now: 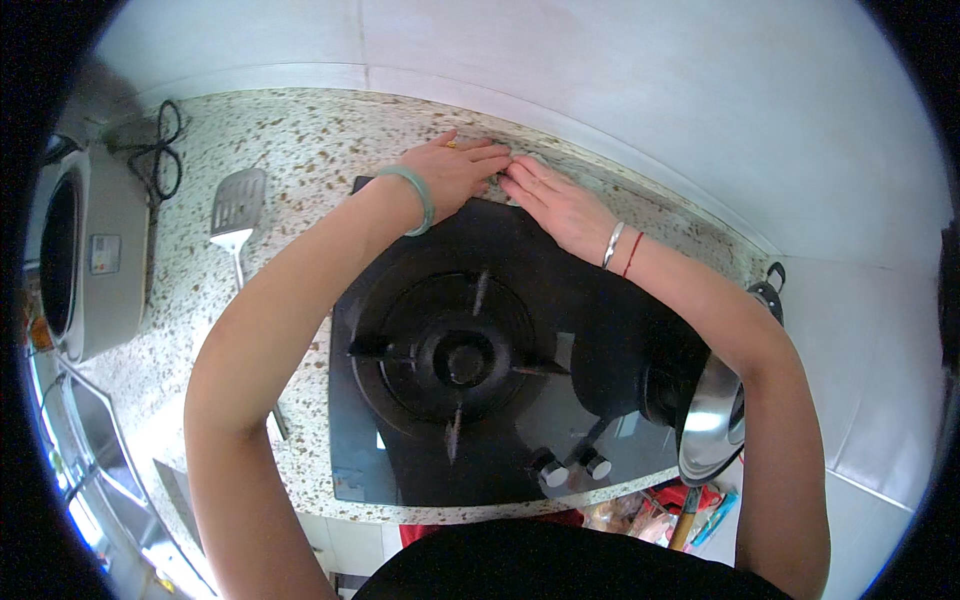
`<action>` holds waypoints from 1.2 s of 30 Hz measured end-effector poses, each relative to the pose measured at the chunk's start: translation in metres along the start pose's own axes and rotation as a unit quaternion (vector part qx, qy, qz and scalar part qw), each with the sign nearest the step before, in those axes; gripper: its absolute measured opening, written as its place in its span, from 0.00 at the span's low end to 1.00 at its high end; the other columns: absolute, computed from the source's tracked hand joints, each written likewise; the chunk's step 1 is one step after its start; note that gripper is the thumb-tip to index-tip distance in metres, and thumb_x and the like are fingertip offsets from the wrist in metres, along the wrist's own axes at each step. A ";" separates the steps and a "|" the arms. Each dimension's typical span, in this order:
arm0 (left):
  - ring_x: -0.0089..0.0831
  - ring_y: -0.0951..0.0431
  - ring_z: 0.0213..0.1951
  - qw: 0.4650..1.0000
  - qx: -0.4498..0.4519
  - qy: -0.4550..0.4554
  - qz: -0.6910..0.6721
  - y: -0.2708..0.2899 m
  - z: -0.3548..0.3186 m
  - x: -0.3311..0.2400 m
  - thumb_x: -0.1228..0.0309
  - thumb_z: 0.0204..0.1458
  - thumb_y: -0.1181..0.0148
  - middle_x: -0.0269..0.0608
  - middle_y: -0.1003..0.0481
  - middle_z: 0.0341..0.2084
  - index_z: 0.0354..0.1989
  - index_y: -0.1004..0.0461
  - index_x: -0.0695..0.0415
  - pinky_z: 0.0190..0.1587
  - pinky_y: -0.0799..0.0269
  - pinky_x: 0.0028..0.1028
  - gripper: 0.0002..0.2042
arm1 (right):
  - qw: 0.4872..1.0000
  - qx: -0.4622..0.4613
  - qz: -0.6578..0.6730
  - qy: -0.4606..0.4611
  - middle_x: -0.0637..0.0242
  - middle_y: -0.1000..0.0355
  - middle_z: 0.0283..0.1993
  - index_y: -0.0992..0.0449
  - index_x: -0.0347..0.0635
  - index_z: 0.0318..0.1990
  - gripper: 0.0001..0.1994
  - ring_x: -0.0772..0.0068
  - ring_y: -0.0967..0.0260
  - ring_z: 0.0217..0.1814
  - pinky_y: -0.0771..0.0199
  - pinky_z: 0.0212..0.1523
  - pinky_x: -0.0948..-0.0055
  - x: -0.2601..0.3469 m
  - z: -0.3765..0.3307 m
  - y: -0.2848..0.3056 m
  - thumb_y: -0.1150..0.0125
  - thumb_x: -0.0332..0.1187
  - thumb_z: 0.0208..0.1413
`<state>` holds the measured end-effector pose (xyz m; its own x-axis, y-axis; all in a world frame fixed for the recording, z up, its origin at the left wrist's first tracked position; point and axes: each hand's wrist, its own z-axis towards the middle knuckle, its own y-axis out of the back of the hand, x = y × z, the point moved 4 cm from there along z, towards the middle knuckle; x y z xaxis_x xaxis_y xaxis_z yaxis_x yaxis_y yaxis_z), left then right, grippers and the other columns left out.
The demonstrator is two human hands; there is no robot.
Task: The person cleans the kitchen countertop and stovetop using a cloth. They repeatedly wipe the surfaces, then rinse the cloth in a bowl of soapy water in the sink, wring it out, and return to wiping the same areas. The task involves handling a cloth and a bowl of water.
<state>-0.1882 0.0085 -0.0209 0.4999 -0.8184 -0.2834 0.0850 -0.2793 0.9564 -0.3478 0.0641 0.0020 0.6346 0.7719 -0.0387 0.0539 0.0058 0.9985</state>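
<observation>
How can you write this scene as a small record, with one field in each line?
left hand: palm down, near the black stove's far edge
right hand: palm down, touching the left or nearly so
beneath hands: too unclear to tell
burner: round, bare
knobs: two, at the stove's front
spatula: slotted, on the speckled counter
metal pan: at right, partly covered by the right forearm

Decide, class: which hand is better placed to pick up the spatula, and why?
Probably the left hand: the spatula lies on the counter left of the stove, nearer that hand. The right hand is farther off, beyond the left.
</observation>
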 end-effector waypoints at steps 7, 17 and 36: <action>0.30 0.48 0.67 0.998 -0.025 0.054 0.012 0.003 -0.040 0.034 0.67 0.59 0.55 0.33 0.47 0.66 0.65 0.46 0.52 0.67 0.53 0.43 0.24 | 0.999 -0.038 -0.013 0.005 0.54 0.42 0.63 0.36 0.36 0.57 0.22 0.59 0.49 0.69 0.45 0.67 0.67 0.019 0.050 0.001 0.53 0.27 0.53; 0.30 0.49 0.67 0.992 -0.038 0.113 0.032 0.012 -0.101 0.086 0.70 0.59 0.55 0.31 0.49 0.67 0.66 0.50 0.50 0.68 0.54 0.42 0.25 | 0.993 -0.106 -0.019 0.050 0.55 0.38 0.59 0.34 0.33 0.54 0.20 0.59 0.45 0.66 0.44 0.66 0.67 0.050 0.131 0.005 0.52 0.27 0.52; 0.35 0.47 0.67 0.959 -0.101 0.262 0.020 0.032 -0.220 0.191 0.81 0.49 0.49 0.33 0.44 0.65 0.65 0.47 0.47 0.68 0.55 0.43 0.32 | 0.989 -0.135 0.005 0.057 0.57 0.36 0.51 0.30 0.33 0.44 0.13 0.60 0.40 0.58 0.37 0.59 0.69 0.117 0.301 0.006 0.51 0.26 0.51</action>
<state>0.0999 -0.0465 -0.0292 0.8670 -0.4460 -0.2222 0.1948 -0.1071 0.9750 -0.0412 -0.0374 -0.0081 0.5425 0.8391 -0.0395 -0.1690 0.1551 0.9733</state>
